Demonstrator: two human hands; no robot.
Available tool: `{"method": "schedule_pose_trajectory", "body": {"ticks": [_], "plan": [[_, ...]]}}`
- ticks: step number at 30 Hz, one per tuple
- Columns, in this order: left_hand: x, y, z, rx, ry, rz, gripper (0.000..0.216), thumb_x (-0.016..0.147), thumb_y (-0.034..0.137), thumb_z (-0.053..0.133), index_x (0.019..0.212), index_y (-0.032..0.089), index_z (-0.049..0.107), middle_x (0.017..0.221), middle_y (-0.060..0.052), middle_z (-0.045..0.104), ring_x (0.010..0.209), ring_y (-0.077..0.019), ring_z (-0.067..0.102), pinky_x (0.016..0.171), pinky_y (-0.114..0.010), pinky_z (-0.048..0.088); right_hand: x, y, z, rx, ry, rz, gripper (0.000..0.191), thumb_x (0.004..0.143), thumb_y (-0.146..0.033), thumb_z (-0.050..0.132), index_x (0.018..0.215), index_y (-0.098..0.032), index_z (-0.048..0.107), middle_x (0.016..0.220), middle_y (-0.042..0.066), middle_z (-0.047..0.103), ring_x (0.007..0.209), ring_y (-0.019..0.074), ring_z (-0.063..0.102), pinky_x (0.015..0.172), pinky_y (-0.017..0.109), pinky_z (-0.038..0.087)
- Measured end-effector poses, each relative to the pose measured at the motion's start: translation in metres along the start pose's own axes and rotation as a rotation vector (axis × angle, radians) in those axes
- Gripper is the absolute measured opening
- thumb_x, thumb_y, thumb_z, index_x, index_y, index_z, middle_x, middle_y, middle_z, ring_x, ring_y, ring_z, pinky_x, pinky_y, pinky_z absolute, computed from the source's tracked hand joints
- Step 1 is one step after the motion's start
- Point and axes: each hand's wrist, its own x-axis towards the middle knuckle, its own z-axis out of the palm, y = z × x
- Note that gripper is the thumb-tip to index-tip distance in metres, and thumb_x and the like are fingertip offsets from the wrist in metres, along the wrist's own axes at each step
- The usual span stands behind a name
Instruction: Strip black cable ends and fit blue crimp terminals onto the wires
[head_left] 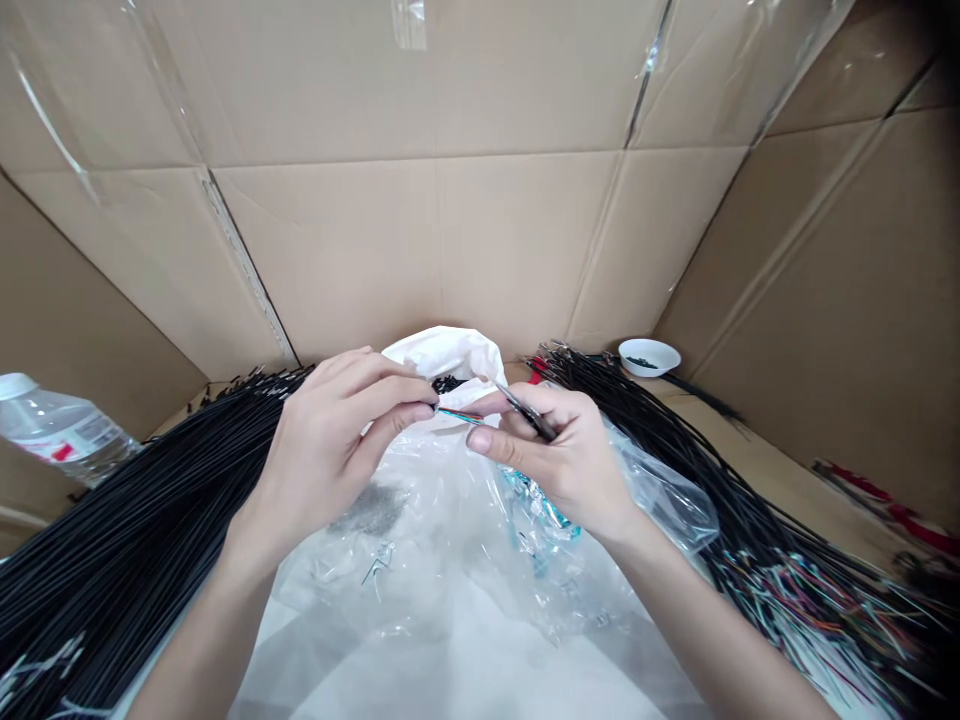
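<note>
My left hand (341,430) pinches the dark end of a cable between thumb and forefinger. Thin coloured wires (459,414), among them green and orange ones, run from that end across to my right hand (559,440). A dark metal tool, apparently tweezers (529,412), lies between my right fingers with its narrow end pointing up and left. The right thumb and forefinger also close around the far end of the wires. Behind both hands is a white bag (450,350) with small black parts (448,384) at its mouth.
Bundles of black cables lie left (187,470) and right (660,450), the right one ending in loose coloured wires (817,610). Clear plastic sheeting (435,540) spreads below my hands. A white bowl (649,357), a water bottle (67,425) and cardboard walls (420,240) surround it.
</note>
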Motion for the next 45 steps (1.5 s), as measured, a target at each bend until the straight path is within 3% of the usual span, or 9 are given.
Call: {"method": "schedule_pose_trajectory", "body": {"ticks": [6, 10, 19, 27, 33, 38, 42, 45], "plan": [[0.000, 0.004, -0.003, -0.013, -0.007, -0.027, 0.012, 0.099, 0.015, 0.059, 0.103, 0.022, 0.068, 0.100, 0.000, 0.069, 0.094, -0.0155, 0.062, 0.092, -0.032, 0.045, 0.001, 0.004, -0.002, -0.026, -0.012, -0.071, 0.012, 0.076, -0.032, 0.086, 0.085, -0.025, 0.083, 0.054, -0.009, 0.020, 0.050, 0.0083, 0.017, 0.047, 0.027, 0.015], [0.000, 0.005, -0.005, -0.018, -0.019, -0.033, 0.012, 0.099, 0.015, 0.058, 0.103, 0.022, 0.067, 0.101, 0.000, 0.069, 0.096, -0.0157, 0.062, 0.091, -0.031, 0.045, 0.000, 0.003, -0.002, -0.050, -0.037, -0.121, 0.008, 0.078, -0.032, 0.084, 0.084, -0.027, 0.085, 0.052, -0.008, 0.024, 0.049, 0.0078, 0.018, 0.046, 0.026, 0.023], [-0.004, 0.001, -0.010, -0.056, -0.195, 0.017, 0.021, 0.102, 0.014, 0.047, 0.109, 0.023, 0.065, 0.110, -0.002, 0.069, 0.104, -0.0176, 0.061, 0.104, -0.037, 0.040, -0.002, 0.006, -0.004, -0.096, -0.074, -0.184, 0.007, 0.081, -0.028, 0.081, 0.086, -0.024, 0.085, 0.056, -0.003, 0.058, 0.051, 0.0097, 0.046, 0.050, 0.025, 0.040], [-0.004, 0.003, -0.011, -0.055, -0.261, 0.028, 0.028, 0.100, 0.006, 0.042, 0.109, 0.025, 0.062, 0.107, 0.002, 0.069, 0.103, -0.0135, 0.061, 0.117, -0.038, 0.026, -0.006, 0.013, -0.007, -0.142, -0.118, -0.176, 0.017, 0.080, -0.023, 0.081, 0.095, -0.030, 0.084, 0.085, 0.003, 0.078, 0.067, 0.0162, 0.065, 0.059, 0.029, 0.047], [-0.002, 0.005, -0.007, -0.112, -0.323, 0.026, 0.027, 0.101, 0.008, 0.039, 0.102, 0.023, 0.062, 0.102, 0.000, 0.069, 0.098, -0.0153, 0.061, 0.114, -0.041, 0.032, -0.004, 0.016, -0.006, -0.117, -0.089, -0.162, 0.002, 0.081, -0.024, 0.079, 0.083, -0.025, 0.081, 0.073, 0.001, 0.074, 0.058, 0.0129, 0.059, 0.054, 0.028, 0.044], [-0.001, 0.007, 0.000, -0.148, -0.324, -0.028, 0.021, 0.104, 0.020, 0.044, 0.100, 0.022, 0.064, 0.102, -0.002, 0.070, 0.098, -0.0179, 0.062, 0.108, -0.042, 0.040, -0.006, 0.021, -0.001, -0.150, -0.011, -0.164, 0.007, 0.083, -0.024, 0.075, 0.079, -0.021, 0.070, 0.068, 0.000, 0.068, 0.058, 0.0125, 0.055, 0.052, 0.026, 0.040], [-0.002, 0.012, 0.001, -0.062, -0.195, -0.050, 0.013, 0.100, 0.031, 0.057, 0.107, 0.022, 0.062, 0.105, -0.003, 0.070, 0.104, -0.0214, 0.062, 0.104, -0.042, 0.044, -0.007, 0.021, 0.009, -0.123, 0.082, -0.111, 0.020, 0.085, -0.034, 0.072, 0.075, -0.021, 0.061, 0.059, -0.004, 0.055, 0.052, 0.0104, 0.042, 0.048, 0.025, 0.032], [-0.003, 0.021, -0.001, 0.001, -0.041, -0.002, 0.015, 0.093, 0.035, 0.068, 0.097, 0.022, 0.060, 0.092, -0.001, 0.071, 0.091, -0.0201, 0.066, 0.107, -0.044, 0.044, -0.007, 0.019, 0.015, -0.092, 0.153, -0.044, 0.032, 0.086, -0.041, 0.071, 0.068, -0.021, 0.054, 0.056, -0.005, 0.045, 0.051, 0.0098, 0.035, 0.047, 0.025, 0.027]]}}
